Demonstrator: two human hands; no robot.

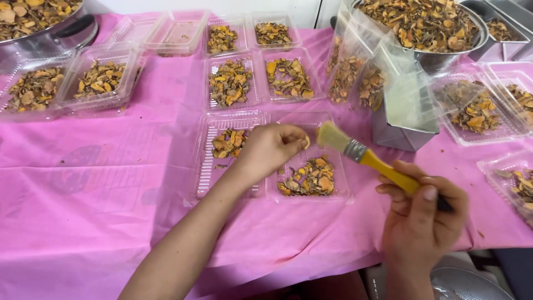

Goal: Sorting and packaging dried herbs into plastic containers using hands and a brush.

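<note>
A person's two bare hands work over a pink-covered surface (83,222) crowded with clear plastic trays of dried orange-brown slices. The left hand (270,149) hovers over an open tray (344,194), its grip pressed together, pinching one small pale slice (306,142) at the fingertips. The right hand (425,214) has its grip wrapped around the yellow handle of a brush (363,155), whose pale bristles touch or nearly touch the pinched slice. The step in hand looks like brushing this single slice clean above the tray. The next move likely calls for light strokes and a steady pinch, so the slice does not slip. Filled trays sit behind, with two metal bowls (472,41) heaped with slices at the far corners.
</note>
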